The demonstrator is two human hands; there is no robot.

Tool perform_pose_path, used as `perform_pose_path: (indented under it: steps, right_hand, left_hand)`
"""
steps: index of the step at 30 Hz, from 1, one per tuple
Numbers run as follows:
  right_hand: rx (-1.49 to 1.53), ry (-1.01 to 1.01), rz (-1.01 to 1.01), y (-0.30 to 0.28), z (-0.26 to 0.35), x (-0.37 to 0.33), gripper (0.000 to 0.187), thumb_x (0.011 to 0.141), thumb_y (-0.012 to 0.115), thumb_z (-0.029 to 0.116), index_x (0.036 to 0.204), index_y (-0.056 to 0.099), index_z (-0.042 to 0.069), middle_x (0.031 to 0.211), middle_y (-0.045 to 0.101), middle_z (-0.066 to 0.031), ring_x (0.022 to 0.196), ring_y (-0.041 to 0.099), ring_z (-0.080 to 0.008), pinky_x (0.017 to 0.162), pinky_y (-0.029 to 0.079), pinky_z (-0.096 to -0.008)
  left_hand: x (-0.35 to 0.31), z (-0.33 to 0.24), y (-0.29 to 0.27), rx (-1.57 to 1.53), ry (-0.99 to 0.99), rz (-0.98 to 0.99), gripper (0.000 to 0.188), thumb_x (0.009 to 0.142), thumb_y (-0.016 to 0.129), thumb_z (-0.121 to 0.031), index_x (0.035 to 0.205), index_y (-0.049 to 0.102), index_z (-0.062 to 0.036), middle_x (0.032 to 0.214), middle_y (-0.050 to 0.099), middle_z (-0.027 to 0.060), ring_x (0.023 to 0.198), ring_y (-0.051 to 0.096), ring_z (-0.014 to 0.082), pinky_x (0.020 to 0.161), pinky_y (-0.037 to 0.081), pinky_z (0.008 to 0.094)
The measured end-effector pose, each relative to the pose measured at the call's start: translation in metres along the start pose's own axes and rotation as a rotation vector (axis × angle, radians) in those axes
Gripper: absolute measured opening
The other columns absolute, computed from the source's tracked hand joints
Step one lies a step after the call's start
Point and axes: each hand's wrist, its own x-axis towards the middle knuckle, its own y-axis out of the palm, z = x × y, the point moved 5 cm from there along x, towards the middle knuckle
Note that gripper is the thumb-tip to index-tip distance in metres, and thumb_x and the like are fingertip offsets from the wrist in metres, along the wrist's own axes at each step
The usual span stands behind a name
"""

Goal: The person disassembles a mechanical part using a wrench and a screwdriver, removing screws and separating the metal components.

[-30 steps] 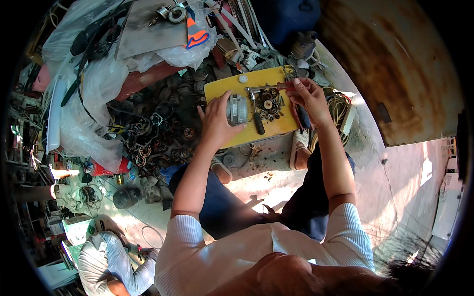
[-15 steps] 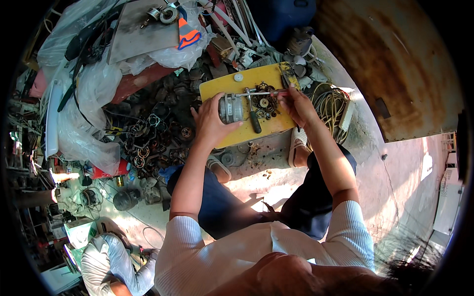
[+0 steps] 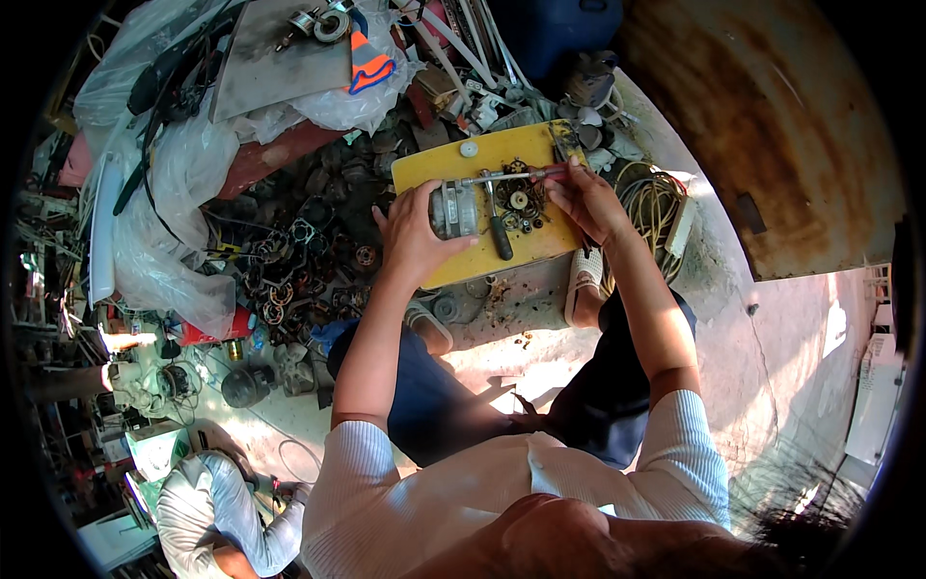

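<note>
Metal housing (image 3: 455, 210) sits at nine o'clock on the yellow bench (image 3: 546, 232), left hand (image 3: 417, 230) clasping it; right hand (image 3: 590, 201) pinches a red-handled screwdriver (image 3: 507, 177), tip at the housing's one o'clock edge.

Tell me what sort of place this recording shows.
It looks like a repair workshop, perhaps a makeshift one: the right hand holds a red-handled screwdriver over a yellow board bearing small round parts, and dark ring-shaped parts lie heaped to the board's left.
</note>
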Motion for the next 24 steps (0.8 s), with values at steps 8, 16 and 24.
perform_pose_path:
  steps: [8, 16, 24]
  right_hand:
    - [-0.330, -0.015, -0.100, -0.009, 0.004, 0.006, 0.047, 0.100, 0.046, 0.047, 0.103, 0.062, 0.003, 0.083, 0.065, -0.0044, 0.061, 0.053, -0.0085, 0.051, 0.045, -0.0202]
    - [-0.516, -0.322, -0.173, -0.004, 0.018, 0.008, 0.041, 0.101, 0.048, 0.041, 0.103, 0.062, 0.002, 0.079, 0.060, -0.0006, 0.061, 0.047, -0.0056, 0.054, 0.040, -0.0214]
    - [-0.169, -0.194, -0.245, -0.012, 0.007, 0.009, 0.028, 0.098, 0.059, 0.022, 0.119, 0.056, 0.004, 0.108, 0.062, -0.0024, 0.099, 0.062, -0.0109, 0.087, 0.051, -0.0237]
  left_hand:
    - [0.006, 0.016, -0.007, -0.148, 0.077, 0.056, 0.068, 0.077, 0.079, -0.038, 0.134, 0.050, -0.0137, 0.129, 0.057, 0.0137, 0.125, 0.050, 0.0320, 0.108, 0.031, 0.0460]
    - [0.030, 0.042, 0.007, -0.628, -0.068, 0.000, 0.027, 0.093, 0.065, -0.024, 0.109, 0.067, -0.0028, 0.099, 0.070, 0.0093, 0.095, 0.063, 0.0158, 0.084, 0.047, 0.0274]
    - [0.043, 0.060, 0.017, -0.870, -0.240, 0.134, 0.022, 0.090, 0.068, -0.017, 0.103, 0.069, 0.0003, 0.094, 0.069, 0.0035, 0.086, 0.060, 0.0086, 0.078, 0.046, 0.0241]
